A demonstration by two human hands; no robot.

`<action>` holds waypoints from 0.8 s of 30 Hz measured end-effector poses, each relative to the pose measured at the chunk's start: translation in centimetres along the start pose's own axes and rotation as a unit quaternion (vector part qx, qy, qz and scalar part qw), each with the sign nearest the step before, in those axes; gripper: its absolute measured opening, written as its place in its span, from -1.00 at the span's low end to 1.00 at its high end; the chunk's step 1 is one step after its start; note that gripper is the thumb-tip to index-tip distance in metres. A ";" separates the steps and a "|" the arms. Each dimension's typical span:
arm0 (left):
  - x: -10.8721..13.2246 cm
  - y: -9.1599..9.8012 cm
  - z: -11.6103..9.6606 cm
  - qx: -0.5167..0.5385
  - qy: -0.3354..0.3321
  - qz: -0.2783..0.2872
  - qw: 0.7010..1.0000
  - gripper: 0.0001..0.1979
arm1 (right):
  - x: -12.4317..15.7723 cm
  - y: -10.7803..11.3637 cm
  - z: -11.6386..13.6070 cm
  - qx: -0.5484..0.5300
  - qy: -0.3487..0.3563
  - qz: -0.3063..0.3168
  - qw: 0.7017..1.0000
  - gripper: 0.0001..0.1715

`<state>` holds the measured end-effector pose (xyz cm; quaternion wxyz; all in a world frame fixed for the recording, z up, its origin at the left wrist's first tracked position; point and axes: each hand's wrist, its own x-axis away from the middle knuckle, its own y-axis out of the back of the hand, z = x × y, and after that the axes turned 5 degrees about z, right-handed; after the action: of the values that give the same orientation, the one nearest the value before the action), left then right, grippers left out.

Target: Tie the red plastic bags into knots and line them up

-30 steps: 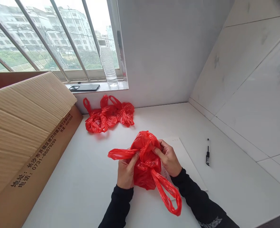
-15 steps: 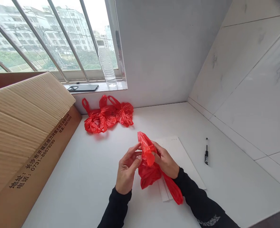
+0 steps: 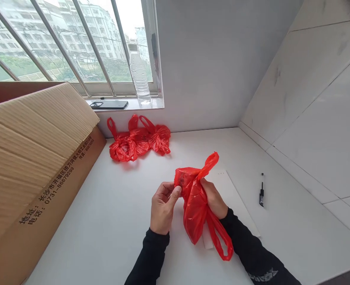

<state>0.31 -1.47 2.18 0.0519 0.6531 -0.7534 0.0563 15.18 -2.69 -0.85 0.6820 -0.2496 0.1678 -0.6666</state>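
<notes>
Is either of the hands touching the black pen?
No, the left hand and right hand both hold a red bag, while the black pen lies apart on the table.

The white table (image 3: 118,221) bears a cardboard box (image 3: 38,170) left of the fingers (image 3: 176,192), red bags (image 3: 139,143) beyond them, paper (image 3: 229,190) beneath the right ones, a pen (image 3: 261,197) rightward.

Indoors, home or office unclear: barred window (image 3: 93,46), buildings (image 3: 103,31) outside, marbled tiles (image 3: 320,118), white tabletop (image 3: 118,206).

One red plastic bag (image 3: 195,209), perhaps three knotted bags (image 3: 139,144) behind, one cardboard box (image 3: 41,154), one pen (image 3: 261,198), one plastic bottle (image 3: 140,77) and one smartphone (image 3: 111,104) are counted.
</notes>
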 end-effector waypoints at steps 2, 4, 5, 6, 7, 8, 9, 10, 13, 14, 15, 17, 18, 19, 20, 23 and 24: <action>0.0 0.0 0.1 0.004 -0.010 -0.016 1.000 -0.76 | 0.0 0.1 0.1 -0.013 -0.001 0.020 1.000 -0.44; 0.0 0.1 0.2 0.017 -0.013 -0.026 0.999 -0.75 | -0.2 0.4 -0.1 -0.036 0.010 0.014 0.999 -0.53; 0.0 0.2 0.3 0.026 -0.011 -0.027 0.999 -0.75 | -0.2 0.5 -0.2 -0.046 0.015 0.006 0.999 -0.57; 0.0 0.3 0.4 0.036 -0.007 -0.027 0.999 -0.74 | -0.3 0.7 -0.3 -0.052 0.018 -0.002 0.998 -0.60; 0.0 0.4 0.4 0.047 -0.002 -0.027 0.999 -0.74 | -0.3 0.8 -0.5 -0.055 0.019 -0.009 0.998 -0.61; 0.0 0.4 0.5 0.058 0.003 -0.026 0.998 -0.73 | -0.4 0.9 -0.7 -0.055 0.018 -0.015 0.998 -0.60; -0.1 0.5 0.5 0.069 0.008 -0.026 0.997 -0.72 | -0.5 1.0 -0.9 -0.053 0.016 -0.023 0.998 -0.58; -0.1 0.5 0.5 0.078 0.014 -0.027 0.996 -0.71 | -0.5 1.1 -1.0 -0.047 0.012 -0.029 0.998 -0.57; -0.2 0.5 0.5 0.089 0.028 -0.031 0.995 -0.67 | -0.6 1.4 -1.3 -0.028 0.005 -0.041 0.999 -0.53; -0.2 0.6 0.5 0.087 0.032 -0.032 0.995 -0.66 | -0.6 1.4 -1.3 -0.026 0.005 -0.040 0.999 -0.53; -0.3 0.6 0.5 0.083 0.036 -0.035 0.995 -0.65 | -0.6 1.5 -1.3 -0.024 0.006 -0.038 0.999 -0.53; -0.3 0.7 0.5 0.065 0.041 -0.045 0.996 -0.63 | -0.6 1.5 -1.2 -0.022 0.013 -0.040 0.999 -0.54; -0.4 0.8 0.5 0.053 0.037 -0.056 0.996 -0.61 | -0.6 1.5 -1.1 -0.021 0.019 -0.043 0.999 -0.55; -0.3 0.8 0.5 0.039 0.029 -0.070 0.996 -0.60 | -0.6 1.5 -1.1 -0.023 0.026 -0.048 0.998 -0.56; -0.3 0.7 0.5 0.021 0.016 -0.083 0.996 -0.61 | -0.6 1.4 -1.1 -0.026 0.034 -0.051 0.998 -0.57; 0.0 0.3 0.4 -0.044 -0.007 -0.063 0.997 -0.66 | -0.5 1.3 -0.9 -0.031 0.054 -0.033 0.998 -0.62; 0.1 0.1 0.4 -0.062 -0.005 -0.037 0.997 -0.65 | -0.4 1.3 -0.8 -0.030 0.058 -0.018 0.998 -0.64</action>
<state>0.17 -1.58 1.79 0.0904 0.6762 -0.7311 0.0045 15.73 -2.38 -2.28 0.6510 -0.2340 0.2228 -0.6869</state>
